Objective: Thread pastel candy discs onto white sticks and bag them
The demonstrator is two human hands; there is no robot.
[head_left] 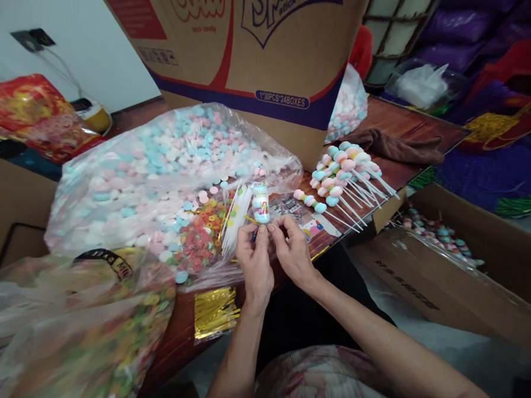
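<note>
Both my hands meet at the table's front edge, pinching the lower end of a candy skewer in a clear printed wrapper [260, 204]. It points away from me, showing blue, white and pink pieces. My left hand [256, 265] is closed on its left side; a thin yellow tie sticks out near these fingertips. My right hand [292, 248] is closed beside it, thumb and forefinger at the wrapper's bottom. White sticks [238, 224] lie just left of the wrapper. To the right rests one unwrapped candy skewer [310, 201], near a pile of candy skewers [346, 168].
A large clear bag of pastel candies [165, 162] spreads over the table, with gummy rings [200, 238] in front. Gold twist ties [215, 311] lie at the edge. A tall carton [249, 51] stands behind. An open box [429, 273] at right holds wrapped skewers.
</note>
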